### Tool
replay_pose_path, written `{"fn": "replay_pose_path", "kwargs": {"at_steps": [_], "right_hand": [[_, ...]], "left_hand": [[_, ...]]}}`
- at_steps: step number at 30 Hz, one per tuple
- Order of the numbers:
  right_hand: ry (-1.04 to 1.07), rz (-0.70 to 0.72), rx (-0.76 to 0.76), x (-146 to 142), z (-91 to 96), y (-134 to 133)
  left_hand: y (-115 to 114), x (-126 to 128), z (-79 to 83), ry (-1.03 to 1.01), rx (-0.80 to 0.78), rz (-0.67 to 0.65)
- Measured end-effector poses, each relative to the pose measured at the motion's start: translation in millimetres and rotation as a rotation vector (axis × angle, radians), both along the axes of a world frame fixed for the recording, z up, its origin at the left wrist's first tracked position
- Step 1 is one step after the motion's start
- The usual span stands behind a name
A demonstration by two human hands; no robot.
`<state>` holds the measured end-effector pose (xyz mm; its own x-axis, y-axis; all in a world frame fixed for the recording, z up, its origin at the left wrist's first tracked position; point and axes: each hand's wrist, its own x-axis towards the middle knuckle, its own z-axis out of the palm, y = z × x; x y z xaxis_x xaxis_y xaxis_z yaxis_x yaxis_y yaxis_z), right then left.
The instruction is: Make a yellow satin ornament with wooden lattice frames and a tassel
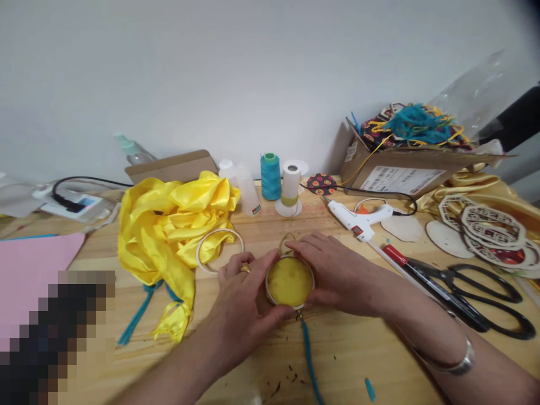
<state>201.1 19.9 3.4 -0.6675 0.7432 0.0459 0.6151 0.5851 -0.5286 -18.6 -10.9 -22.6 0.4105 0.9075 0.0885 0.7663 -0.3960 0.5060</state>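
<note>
A small round hoop with yellow fabric (290, 282) stretched in a pale rim lies between my two hands in the middle of the table. My left hand (248, 292) curls around its left side, the thumb along the lower rim. From the right, my right hand (337, 270) grips the opposite edge, with the fingers over the top. A cord loop (287, 243) sticks out above the hoop, and a teal tassel (309, 354) hangs from its lower edge. Close to my left hand lies a bare wooden ring (220, 232), partly over crumpled yellow satin (169, 225).
Right of my hands are a white glue gun (358, 220), a red-capped marker (434, 287) and black-handled scissors (485, 292). A cardboard box (396, 174) of trimmings and teal thread spool (270, 177) stand along the wall. Cut-out ornaments (491, 228) pile up at far right.
</note>
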Motion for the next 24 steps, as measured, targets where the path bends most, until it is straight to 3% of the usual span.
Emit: {"fn": "replay_pose_path", "kwargs": {"at_steps": [24], "right_hand": [[-0.048, 0.015, -0.057, 1.4, 4.1, -2.7]], "left_hand": [[1.1, -0.1, -0.3, 0.035, -0.002, -0.041]]}}
